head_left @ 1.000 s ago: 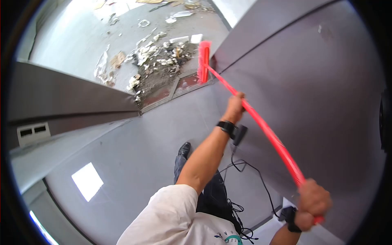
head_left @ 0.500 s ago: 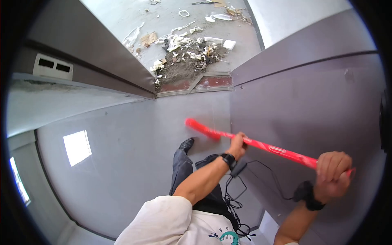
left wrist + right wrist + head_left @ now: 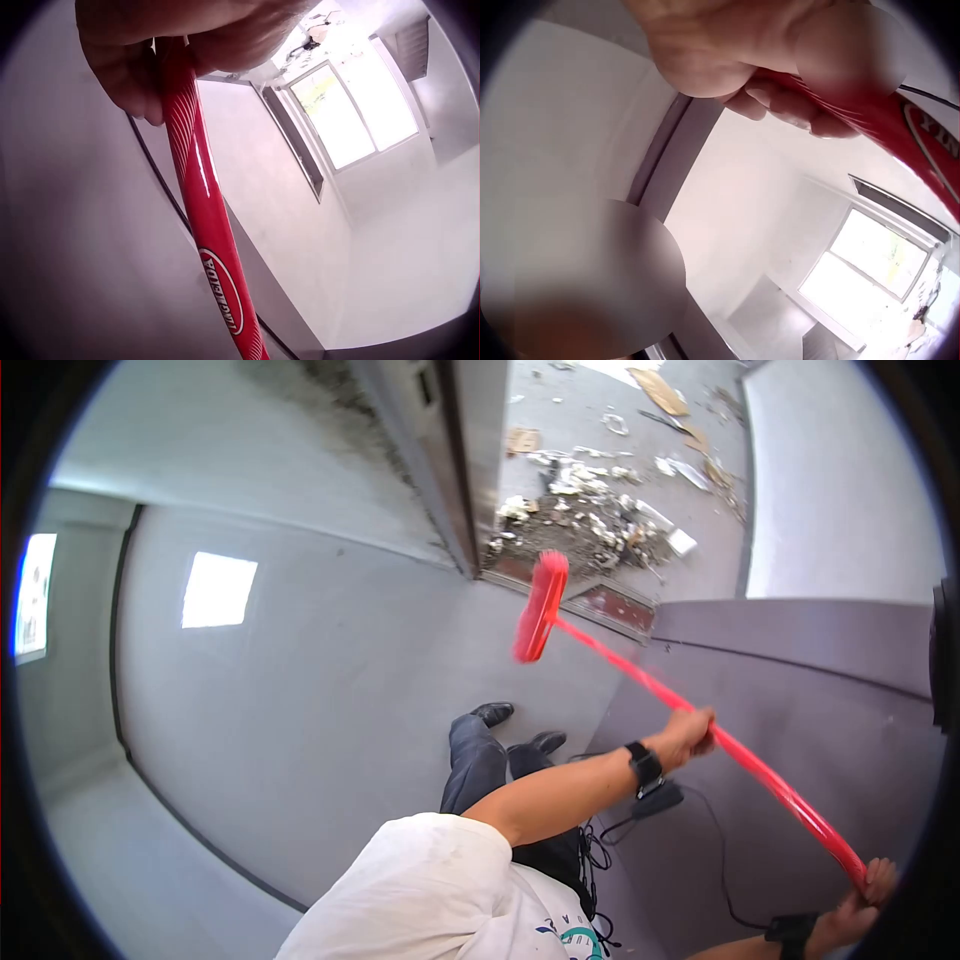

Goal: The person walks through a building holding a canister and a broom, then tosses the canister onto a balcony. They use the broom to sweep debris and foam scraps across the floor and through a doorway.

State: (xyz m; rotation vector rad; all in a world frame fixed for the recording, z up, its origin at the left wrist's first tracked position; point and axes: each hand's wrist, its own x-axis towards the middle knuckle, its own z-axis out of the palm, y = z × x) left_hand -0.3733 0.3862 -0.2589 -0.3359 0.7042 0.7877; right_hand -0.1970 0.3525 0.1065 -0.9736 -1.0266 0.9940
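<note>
In the head view, my left hand (image 3: 690, 732) grips a red broom partway along its handle (image 3: 775, 785). Near the handle's end, at the lower right, my right hand (image 3: 866, 900) holds on. The broom's head (image 3: 541, 610) points away from me, bristles to the left, and overlaps the near edge of the doorway threshold. Beyond it lies a heap of dirt and white scraps (image 3: 590, 525). The left wrist view shows fingers (image 3: 142, 90) curled round the printed handle (image 3: 214, 225). In the right wrist view, curled fingers (image 3: 787, 109) wrap the red handle (image 3: 877, 124).
A door frame (image 3: 475, 480) stands left of the heap and a purplish-grey panel (image 3: 800, 710) is on the right. Cardboard (image 3: 660, 392) and other litter lie past the doorway. Black cables (image 3: 725, 860) hang by my legs; a shoe (image 3: 493, 713) is on the grey floor (image 3: 300, 710).
The broom's head came back from the threshold's right side to near my shoe, then swung forward to the threshold again. The head view has turned. Both hands keep their hold on the handle.
</note>
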